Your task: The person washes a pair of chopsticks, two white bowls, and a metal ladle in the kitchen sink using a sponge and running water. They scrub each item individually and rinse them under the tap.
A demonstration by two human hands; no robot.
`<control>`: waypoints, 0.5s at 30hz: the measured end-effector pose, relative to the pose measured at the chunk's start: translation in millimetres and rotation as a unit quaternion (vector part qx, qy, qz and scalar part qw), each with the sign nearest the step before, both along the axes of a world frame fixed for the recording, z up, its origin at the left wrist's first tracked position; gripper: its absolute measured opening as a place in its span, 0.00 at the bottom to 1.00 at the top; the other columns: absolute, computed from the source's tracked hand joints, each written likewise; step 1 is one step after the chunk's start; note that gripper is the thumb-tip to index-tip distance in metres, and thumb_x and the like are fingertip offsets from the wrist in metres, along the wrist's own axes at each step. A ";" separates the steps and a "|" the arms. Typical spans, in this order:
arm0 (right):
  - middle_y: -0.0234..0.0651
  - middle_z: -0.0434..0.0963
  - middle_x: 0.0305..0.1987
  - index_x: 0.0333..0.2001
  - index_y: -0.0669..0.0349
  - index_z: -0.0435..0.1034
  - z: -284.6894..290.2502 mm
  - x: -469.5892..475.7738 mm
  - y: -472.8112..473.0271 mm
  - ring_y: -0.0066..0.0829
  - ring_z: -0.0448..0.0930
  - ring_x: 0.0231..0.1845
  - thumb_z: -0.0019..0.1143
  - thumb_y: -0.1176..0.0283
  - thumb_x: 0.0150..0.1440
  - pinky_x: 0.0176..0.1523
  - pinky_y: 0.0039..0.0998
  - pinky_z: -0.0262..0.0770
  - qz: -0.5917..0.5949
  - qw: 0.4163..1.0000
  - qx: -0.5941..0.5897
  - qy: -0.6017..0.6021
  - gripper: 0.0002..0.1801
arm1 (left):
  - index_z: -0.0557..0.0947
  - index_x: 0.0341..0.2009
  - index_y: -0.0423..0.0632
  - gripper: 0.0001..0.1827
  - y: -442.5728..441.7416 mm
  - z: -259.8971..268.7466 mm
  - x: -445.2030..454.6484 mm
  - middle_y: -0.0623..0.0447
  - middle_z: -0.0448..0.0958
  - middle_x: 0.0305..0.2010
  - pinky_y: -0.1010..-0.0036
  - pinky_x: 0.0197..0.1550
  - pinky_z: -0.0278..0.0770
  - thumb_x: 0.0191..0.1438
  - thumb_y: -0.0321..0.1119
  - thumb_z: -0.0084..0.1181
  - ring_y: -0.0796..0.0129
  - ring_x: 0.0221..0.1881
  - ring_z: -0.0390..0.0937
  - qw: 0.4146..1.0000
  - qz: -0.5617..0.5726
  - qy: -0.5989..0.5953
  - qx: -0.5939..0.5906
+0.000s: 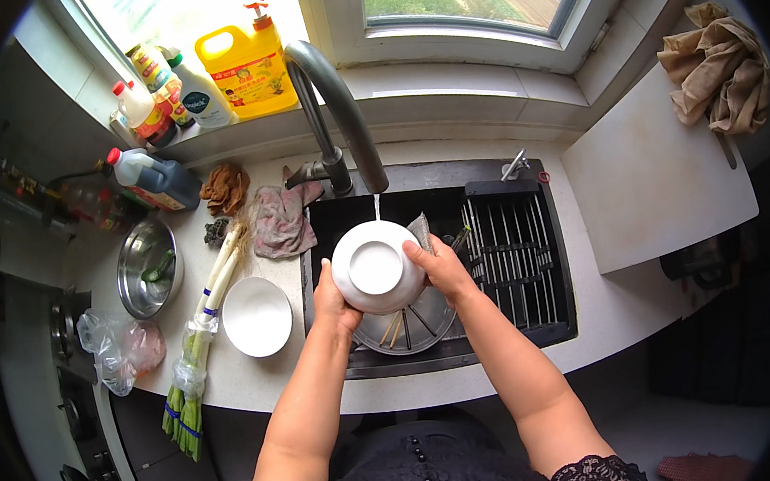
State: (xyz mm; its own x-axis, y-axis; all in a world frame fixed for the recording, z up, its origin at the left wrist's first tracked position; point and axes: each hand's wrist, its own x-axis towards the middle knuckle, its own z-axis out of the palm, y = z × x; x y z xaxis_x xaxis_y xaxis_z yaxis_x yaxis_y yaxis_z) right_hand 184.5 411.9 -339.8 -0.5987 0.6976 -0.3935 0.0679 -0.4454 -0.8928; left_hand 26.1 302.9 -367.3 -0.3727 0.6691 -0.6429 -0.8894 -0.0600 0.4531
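Note:
A white bowl (375, 267) is turned with its foot ring towards me, under the dark gooseneck faucet (344, 105). Water runs from the spout onto its far side. My left hand (335, 299) grips the bowl's left side. On the right side, my right hand (440, 265) holds the bowl, with a grey scouring cloth (420, 229) between its fingers and the bowl. Below, in the black sink (318, 227), sits a round metal basin (443, 329) with several chopsticks (406, 329) in it. Another white bowl (257, 317) stands on the counter left of the sink.
A rolling drying rack (508, 256) covers the sink's right part. Leeks (206, 320), a steel bowl (131, 293) with a cucumber (159, 266) and a rag (281, 220) lie left. A white cutting board (656, 172) stands right. A yellow detergent jug (251, 72) is on the sill.

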 end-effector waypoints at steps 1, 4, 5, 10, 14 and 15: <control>0.37 0.73 0.48 0.54 0.66 0.63 0.4 0.1 -2.7 0.30 0.73 0.48 0.59 0.51 0.50 0.54 0.30 0.66 -0.002 1.000 -0.019 -0.009 0.35 | 0.71 0.52 0.43 0.28 1.0 0.0 -1.3 0.46 0.72 0.53 0.56 0.57 0.66 0.62 0.54 0.34 0.55 0.54 0.69 1.000 0.009 0.016 -0.015; 0.35 0.73 0.47 0.53 0.64 0.63 9.4 3.6 -8.6 0.30 0.73 0.47 0.62 0.54 0.49 0.53 0.32 0.67 -0.027 0.996 -0.082 -0.015 0.34 | 0.71 0.52 0.40 0.30 3.9 3.2 -4.8 0.44 0.73 0.51 0.59 0.55 0.69 0.62 0.55 0.34 0.55 0.51 0.72 0.997 0.001 0.071 0.008; 0.34 0.73 0.46 0.53 0.63 0.63 11.3 5.3 -9.6 0.31 0.74 0.47 0.64 0.55 0.48 0.52 0.33 0.68 -0.038 0.994 -0.103 -0.013 0.34 | 0.71 0.52 0.39 0.31 4.9 4.1 -6.1 0.44 0.73 0.51 0.60 0.54 0.70 0.62 0.55 0.34 0.55 0.51 0.72 0.996 -0.007 0.085 0.016; 0.34 0.74 0.49 0.52 0.62 0.65 -11.2 18.8 -0.1 0.30 0.73 0.50 0.70 0.68 0.43 0.56 0.33 0.66 0.021 0.964 -0.177 0.196 0.32 | 0.77 0.44 0.39 0.29 16.4 4.6 -16.7 0.47 0.78 0.42 0.67 0.46 0.74 0.59 0.56 0.41 0.61 0.43 0.76 0.989 -0.082 0.093 0.084; 0.34 0.74 0.49 0.51 0.62 0.67 -9.3 23.0 2.8 0.30 0.73 0.52 0.69 0.75 0.42 0.59 0.34 0.64 0.059 0.953 -0.172 0.244 0.30 | 0.78 0.41 0.40 0.29 21.6 2.2 -25.0 0.48 0.78 0.40 0.70 0.42 0.74 0.56 0.57 0.47 0.64 0.39 0.77 0.981 -0.128 0.121 0.086; 0.34 0.74 0.49 0.51 0.62 0.67 -11.8 25.9 3.5 0.31 0.73 0.52 0.68 0.75 0.42 0.59 0.35 0.63 0.064 0.951 -0.171 0.250 0.30 | 0.79 0.40 0.40 0.28 22.2 3.0 -26.5 0.49 0.79 0.38 0.71 0.41 0.74 0.56 0.56 0.47 0.64 0.38 0.77 0.977 -0.133 0.147 0.078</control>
